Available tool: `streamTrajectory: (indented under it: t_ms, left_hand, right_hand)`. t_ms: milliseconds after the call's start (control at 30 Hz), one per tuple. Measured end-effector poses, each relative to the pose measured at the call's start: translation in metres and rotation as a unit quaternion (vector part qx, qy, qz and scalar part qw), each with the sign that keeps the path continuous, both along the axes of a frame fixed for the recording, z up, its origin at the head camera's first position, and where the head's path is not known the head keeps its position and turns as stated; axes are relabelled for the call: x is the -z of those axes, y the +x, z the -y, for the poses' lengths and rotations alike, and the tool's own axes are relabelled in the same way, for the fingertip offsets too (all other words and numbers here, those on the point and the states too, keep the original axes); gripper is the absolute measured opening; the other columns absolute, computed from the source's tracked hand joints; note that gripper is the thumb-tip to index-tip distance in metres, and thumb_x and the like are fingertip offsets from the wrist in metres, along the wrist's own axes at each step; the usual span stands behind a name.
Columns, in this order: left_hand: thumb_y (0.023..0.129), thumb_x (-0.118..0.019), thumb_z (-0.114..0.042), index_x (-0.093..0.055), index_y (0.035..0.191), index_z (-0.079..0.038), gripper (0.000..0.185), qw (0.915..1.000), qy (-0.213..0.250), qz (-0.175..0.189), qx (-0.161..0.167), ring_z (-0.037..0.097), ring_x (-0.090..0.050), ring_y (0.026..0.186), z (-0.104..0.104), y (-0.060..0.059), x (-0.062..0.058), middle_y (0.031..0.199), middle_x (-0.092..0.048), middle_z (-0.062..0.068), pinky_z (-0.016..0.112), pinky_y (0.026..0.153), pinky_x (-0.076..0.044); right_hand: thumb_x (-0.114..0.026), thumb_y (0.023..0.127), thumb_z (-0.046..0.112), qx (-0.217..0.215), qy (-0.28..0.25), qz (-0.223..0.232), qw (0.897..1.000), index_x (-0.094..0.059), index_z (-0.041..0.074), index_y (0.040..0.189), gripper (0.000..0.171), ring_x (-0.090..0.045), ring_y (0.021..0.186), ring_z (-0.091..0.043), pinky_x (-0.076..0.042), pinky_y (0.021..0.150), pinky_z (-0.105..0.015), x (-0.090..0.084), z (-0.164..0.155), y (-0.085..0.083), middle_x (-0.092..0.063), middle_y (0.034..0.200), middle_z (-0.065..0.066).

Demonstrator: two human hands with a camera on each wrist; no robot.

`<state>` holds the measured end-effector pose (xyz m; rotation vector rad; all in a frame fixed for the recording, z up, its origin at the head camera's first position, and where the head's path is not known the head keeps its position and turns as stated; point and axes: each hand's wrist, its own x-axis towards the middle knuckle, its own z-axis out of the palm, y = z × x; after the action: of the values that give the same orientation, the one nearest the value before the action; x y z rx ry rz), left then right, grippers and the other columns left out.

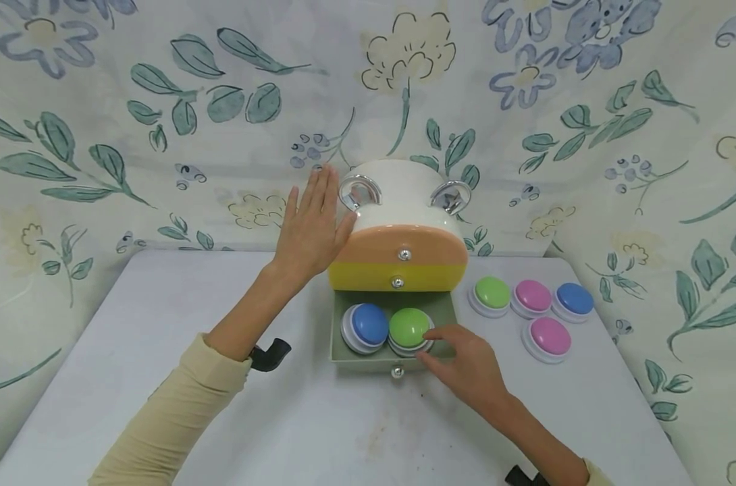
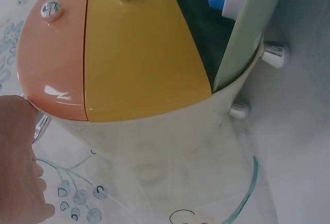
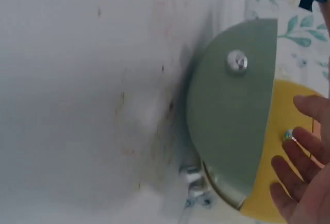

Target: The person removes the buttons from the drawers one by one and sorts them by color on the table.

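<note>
A small white cabinet (image 1: pixel 398 196) has an orange drawer (image 1: pixel 374 244), a yellow drawer (image 1: pixel 368 277) and a pulled-out green drawer (image 1: pixel 356 366). Inside the green drawer sit a blue push button (image 1: pixel 370 324) and a green push button (image 1: pixel 409 328), side by side on white bases. My left hand (image 1: pixel 310 226) rests with straight fingers against the cabinet's upper left side. Over the drawer's right end is my right hand (image 1: pixel 468 368), index fingertip at the green button's right edge and thumb near the drawer front. Its fingers (image 3: pixel 296 159) look loosely spread in the right wrist view.
Right of the cabinet stand another green button (image 1: pixel 492 293), two pink buttons (image 1: pixel 533 295) and a blue button (image 1: pixel 574 298) on the white table (image 1: pixel 271 432). Two silver rings (image 1: pixel 360 192) stick out from the cabinet top. A flowered cloth (image 1: pixel 222 148) hangs close behind.
</note>
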<state>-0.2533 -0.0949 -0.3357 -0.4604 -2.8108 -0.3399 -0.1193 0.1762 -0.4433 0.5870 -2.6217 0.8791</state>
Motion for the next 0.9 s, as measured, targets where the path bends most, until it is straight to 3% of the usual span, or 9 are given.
streamTrajectory:
  t_ms: [300,500,700,900]
  left_hand:
    - [0.107,-0.036,-0.042,-0.002,0.159,0.001,0.075,1.0000,0.007,0.003,0.001,0.027,0.002,0.152,0.001,0.000,0.000,0.166,-0.001,0.014,0.049,0.120,0.001]
    - [0.107,-0.036,-0.041,-0.002,0.159,0.001,0.075,1.0000,0.004,0.003,0.001,0.027,0.002,0.152,0.000,0.000,0.000,0.166,-0.001,0.014,0.050,0.120,-0.001]
    - [0.107,-0.037,-0.042,-0.002,0.159,0.001,0.075,1.0000,0.001,0.001,-0.001,0.027,0.002,0.152,0.000,0.000,0.000,0.166,-0.001,0.014,0.050,0.120,-0.001]
    - [0.107,-0.036,-0.041,-0.003,0.159,0.001,0.075,1.0000,0.003,-0.001,-0.001,0.028,0.002,0.152,0.000,-0.001,0.001,0.166,-0.002,0.015,0.049,0.120,0.000]
  right_hand:
    - [-0.090,0.075,0.028,-0.078,0.097,-0.001,0.992,-0.072,0.006,0.113,0.047,-0.060,0.115,-0.028,-0.048,0.099,-0.044,-0.003,-0.018,-0.037,-0.070,0.114,-0.006]
    - [-0.088,0.075,0.036,-0.112,0.149,0.051,0.981,-0.069,0.007,0.120,0.056,-0.056,0.125,-0.030,-0.042,0.106,-0.045,0.001,-0.019,-0.053,-0.069,0.120,-0.006]
    - [-0.089,0.073,0.040,-0.132,0.194,0.066,0.970,-0.069,0.007,0.121,0.062,-0.061,0.113,-0.024,-0.047,0.101,-0.039,0.004,-0.014,-0.065,-0.069,0.117,-0.004]
    - [-0.093,0.068,0.040,-0.149,0.196,0.051,0.968,-0.066,0.007,0.121,0.068,-0.061,0.103,-0.018,-0.049,0.097,-0.035,0.007,-0.008,-0.076,-0.068,0.113,-0.001]
